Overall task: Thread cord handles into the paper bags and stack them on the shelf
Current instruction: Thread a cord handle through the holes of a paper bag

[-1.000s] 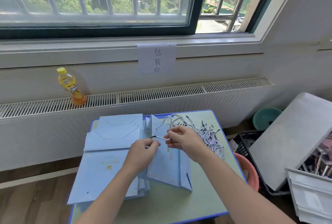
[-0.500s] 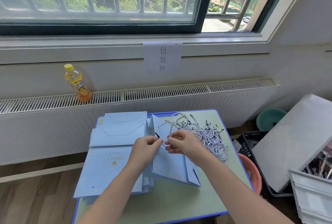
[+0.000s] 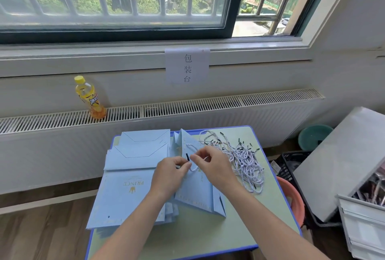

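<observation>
At the middle of the small blue-edged table, both hands worked one white twisted cord over a light blue paper bag that lay partly opened beside a flat stack of bags on its left. Step in hand, as judged: feeding or knotting the cord end at the bag's upper edge. To do it well, the black tip should be kept stiff and straight, aimed at the punched hole, and the bag panel held down so the paper does not buckle or tear; slack should be drawn through evenly. The hole itself was hidden under the fingers. Left hand: grip closed, thumb and forefinger pinching the cord just below the black tip, which stood up between the two hands. Right hand: grip also closed, fingers curled and pinching the same cord, a loop hanging beneath. A loose heap of spare cords lay near, on the right of the table. No shelf was identifiable in view; a yellow drink bottle stood on the radiator top.
</observation>
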Demonstrator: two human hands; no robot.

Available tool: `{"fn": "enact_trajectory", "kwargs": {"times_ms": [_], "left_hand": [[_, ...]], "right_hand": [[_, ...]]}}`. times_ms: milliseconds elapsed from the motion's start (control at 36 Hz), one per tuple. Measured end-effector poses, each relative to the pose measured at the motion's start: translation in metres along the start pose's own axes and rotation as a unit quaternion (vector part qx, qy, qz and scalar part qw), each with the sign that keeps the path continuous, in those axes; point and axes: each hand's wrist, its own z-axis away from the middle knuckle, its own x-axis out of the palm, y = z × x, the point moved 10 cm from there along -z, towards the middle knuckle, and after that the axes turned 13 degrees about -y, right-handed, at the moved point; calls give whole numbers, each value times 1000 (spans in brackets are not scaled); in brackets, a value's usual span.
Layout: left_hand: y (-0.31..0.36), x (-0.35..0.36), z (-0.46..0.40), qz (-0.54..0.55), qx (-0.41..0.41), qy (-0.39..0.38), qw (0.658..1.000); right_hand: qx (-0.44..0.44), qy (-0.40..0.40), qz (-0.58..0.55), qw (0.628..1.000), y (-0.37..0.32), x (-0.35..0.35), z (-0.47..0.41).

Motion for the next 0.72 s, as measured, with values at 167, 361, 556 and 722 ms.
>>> {"fn": "enact_trajectory", "kwargs": {"times_ms": [167,361,556,722], "left_hand": [[2,2,0,-21,7,-6,1000],[0,5,2,16,19,-17,1000],[-20,-2,6,180,-40,-15,983],[-19,4,8,212,-33,-41,976]], "right_hand": [[1,-39,-11,999,8,13,-8],[-7,-30,-69,997,12,7,-6],[6,-116,67,991,27,30,8],[12,-106,101,989,26,35,16]]}}
